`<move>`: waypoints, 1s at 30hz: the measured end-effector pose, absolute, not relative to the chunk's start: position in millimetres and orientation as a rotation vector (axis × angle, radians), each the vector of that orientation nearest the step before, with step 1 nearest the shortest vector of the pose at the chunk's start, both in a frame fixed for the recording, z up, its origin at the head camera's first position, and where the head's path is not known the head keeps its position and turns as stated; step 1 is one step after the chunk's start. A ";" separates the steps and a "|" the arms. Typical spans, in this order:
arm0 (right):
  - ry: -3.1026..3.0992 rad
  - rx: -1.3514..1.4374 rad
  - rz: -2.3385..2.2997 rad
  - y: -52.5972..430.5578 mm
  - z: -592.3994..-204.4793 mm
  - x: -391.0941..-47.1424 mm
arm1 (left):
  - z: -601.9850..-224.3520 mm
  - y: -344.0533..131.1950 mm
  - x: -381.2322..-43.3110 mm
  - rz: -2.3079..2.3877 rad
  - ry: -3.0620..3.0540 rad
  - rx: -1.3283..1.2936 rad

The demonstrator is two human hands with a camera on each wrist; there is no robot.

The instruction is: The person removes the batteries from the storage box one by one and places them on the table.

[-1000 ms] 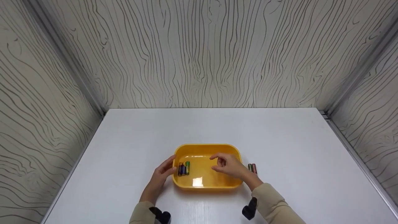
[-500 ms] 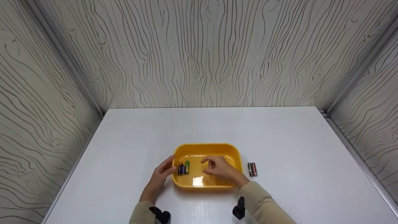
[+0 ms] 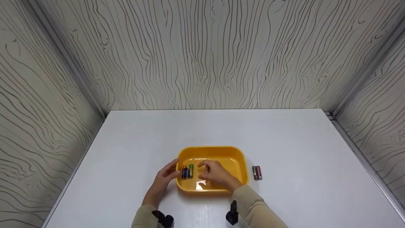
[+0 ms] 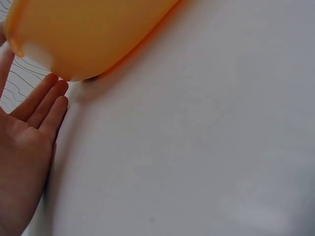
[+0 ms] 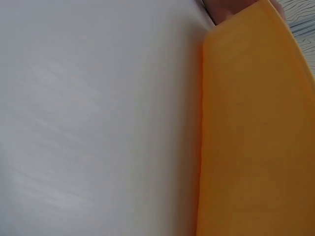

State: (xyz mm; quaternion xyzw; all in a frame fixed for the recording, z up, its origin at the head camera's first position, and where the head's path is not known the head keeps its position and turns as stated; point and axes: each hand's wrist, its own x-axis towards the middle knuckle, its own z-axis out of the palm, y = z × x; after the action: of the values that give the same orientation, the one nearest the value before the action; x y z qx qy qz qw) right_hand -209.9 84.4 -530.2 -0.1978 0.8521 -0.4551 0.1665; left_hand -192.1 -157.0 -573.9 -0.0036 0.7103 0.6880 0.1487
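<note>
A yellow plastic tray (image 3: 234, 183) sits near the table's front. Inside it, at the left end, three batteries lie side by side: a dark one (image 3: 183, 173), a blue one (image 3: 187, 172) and a green one (image 3: 191, 171). My left hand (image 3: 163, 182) touches the tray's left side, thumb and forefinger at the rim; in the left wrist view its other fingers (image 4: 47, 105) are straight. Over the tray's middle, my right hand (image 3: 216, 173) holds nothing, with a gap between thumb and forefinger. It stands apart from the batteries, to their right. The right wrist view shows the tray's outer wall (image 5: 256, 128).
On the white table (image 3: 294, 142), to the right of the tray, lie two more batteries, a black one (image 3: 255, 173) and a red one (image 3: 259, 173). Wood-patterned panels (image 3: 202, 57) stand behind the table and at both sides.
My right hand has moved left across the tray, toward the three batteries, uncovering the pair on the table. The left hand and the batteries have kept their places.
</note>
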 end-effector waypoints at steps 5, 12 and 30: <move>2.414 -0.487 -1.298 80.4 -532.0 -209.3 | -572.8 -155.7 -192.1 1.963 2.048 0.023; 2.426 -0.467 -1.258 80.0 -534.0 -209.1 | -572.2 -157.3 -192.4 1.923 2.123 0.122; 2.444 -0.371 -1.188 73.2 -533.4 -211.1 | -576.9 -147.8 -197.0 1.957 2.110 0.224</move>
State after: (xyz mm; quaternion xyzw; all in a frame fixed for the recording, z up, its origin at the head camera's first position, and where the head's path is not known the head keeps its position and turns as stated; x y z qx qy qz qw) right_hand -211.1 73.2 -533.4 -0.1327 0.8734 -0.4247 0.1979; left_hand -197.0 -147.8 -576.9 0.0771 0.7250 0.6725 0.1273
